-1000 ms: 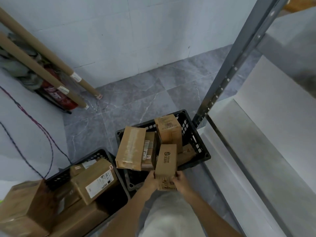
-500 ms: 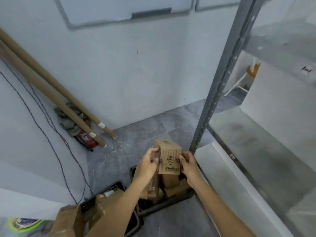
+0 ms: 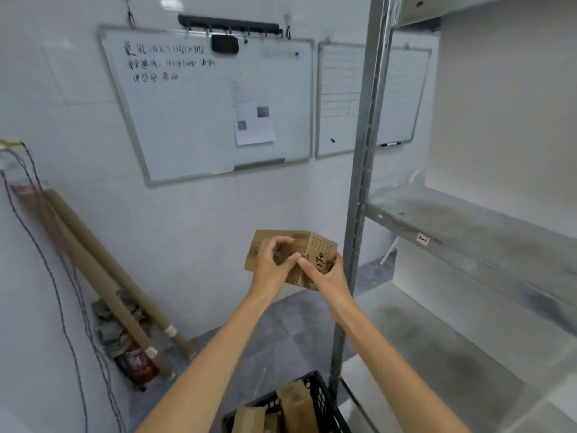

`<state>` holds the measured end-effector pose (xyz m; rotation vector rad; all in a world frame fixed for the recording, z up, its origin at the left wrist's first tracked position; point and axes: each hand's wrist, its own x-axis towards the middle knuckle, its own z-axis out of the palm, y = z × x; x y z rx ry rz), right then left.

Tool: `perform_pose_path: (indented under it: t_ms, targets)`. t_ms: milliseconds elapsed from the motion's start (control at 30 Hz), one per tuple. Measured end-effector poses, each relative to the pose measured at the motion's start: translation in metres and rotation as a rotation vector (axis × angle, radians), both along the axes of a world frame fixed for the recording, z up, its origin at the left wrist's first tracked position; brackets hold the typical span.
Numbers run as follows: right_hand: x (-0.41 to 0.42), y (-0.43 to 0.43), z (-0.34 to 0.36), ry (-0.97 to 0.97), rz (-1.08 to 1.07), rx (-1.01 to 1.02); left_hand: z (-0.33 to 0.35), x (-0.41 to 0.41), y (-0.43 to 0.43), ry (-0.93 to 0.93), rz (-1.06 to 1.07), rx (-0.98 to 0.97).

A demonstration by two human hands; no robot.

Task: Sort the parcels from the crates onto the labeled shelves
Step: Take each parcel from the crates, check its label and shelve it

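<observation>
I hold a small brown cardboard parcel (image 3: 315,248) with handwritten digits at chest height, left of the shelf post. My left hand (image 3: 271,264) grips its left side with curled fingers. My right hand (image 3: 324,271) holds its lower right corner, thumb on the front face. Below, a black plastic crate (image 3: 321,398) with more cardboard parcels (image 3: 293,404) shows at the bottom edge. To the right, a grey shelf (image 3: 468,226) carries a small pink label (image 3: 423,239) on its front edge.
A grey metal shelf post (image 3: 362,189) stands just right of the parcel. A lower white shelf (image 3: 452,339) lies beneath. Two whiteboards (image 3: 206,101) hang on the wall. Cardboard tubes (image 3: 103,276), a red extinguisher (image 3: 137,360) and hanging cords (image 3: 59,292) stand at left.
Both hands lifted the parcel out of the crate up to chest height and turned it. My view tilted up from the crates to the wall and shelves.
</observation>
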<state>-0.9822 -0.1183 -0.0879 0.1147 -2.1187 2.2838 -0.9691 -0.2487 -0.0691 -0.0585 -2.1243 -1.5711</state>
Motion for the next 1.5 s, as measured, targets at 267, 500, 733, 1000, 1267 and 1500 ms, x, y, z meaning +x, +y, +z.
perform_pose_path:
  t_ms: [267,500,733,1000,1267,1500]
  targets:
    - [0.003,0.024,0.013,-0.058,-0.121,-0.098,0.017,0.0,0.015,0.044,-0.118,-0.078]
    - [0.008,0.057,0.031,-0.117,-0.075,-0.163,0.025,-0.008,-0.015,0.05,-0.038,-0.161]
    - [0.018,0.093,0.042,-0.14,-0.019,-0.253,0.031,-0.014,-0.055,-0.312,-0.125,0.052]
    - [0.029,0.106,0.054,-0.121,-0.035,-0.306,0.044,-0.006,-0.042,-0.278,-0.47,0.143]
    - [0.049,0.12,0.065,-0.146,-0.094,-0.311,0.045,-0.015,-0.027,-0.213,-0.557,0.213]
    - [0.068,0.132,0.066,-0.18,-0.165,-0.372,0.04,-0.013,-0.022,-0.183,-0.713,0.313]
